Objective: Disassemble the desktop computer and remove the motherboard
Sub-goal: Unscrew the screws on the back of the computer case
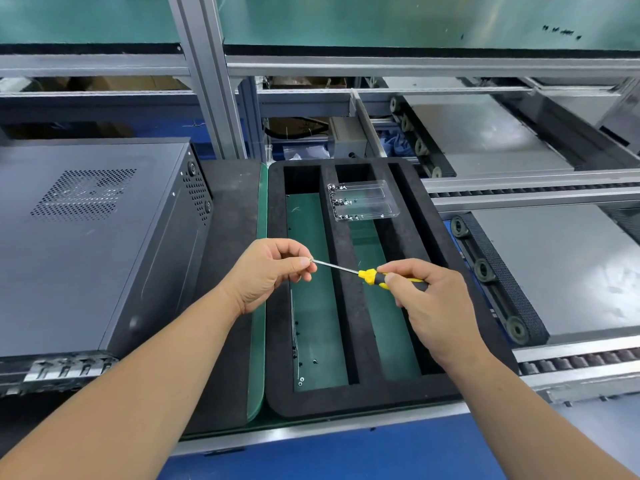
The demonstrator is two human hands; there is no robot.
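Observation:
A black desktop computer case lies on its side at the left, its vented panel facing up and closed. My right hand grips the yellow and black handle of a screwdriver above the black foam tray. My left hand pinches the tip of the screwdriver's metal shaft between thumb and fingers; whether a screw sits at the tip I cannot tell. Both hands hover to the right of the case, apart from it.
A clear plastic holder with several small screws lies across the foam tray's far ribs. Loose screws lie in the tray's left slot. Conveyor rails and grey panels run along the right. An aluminium frame post rises behind.

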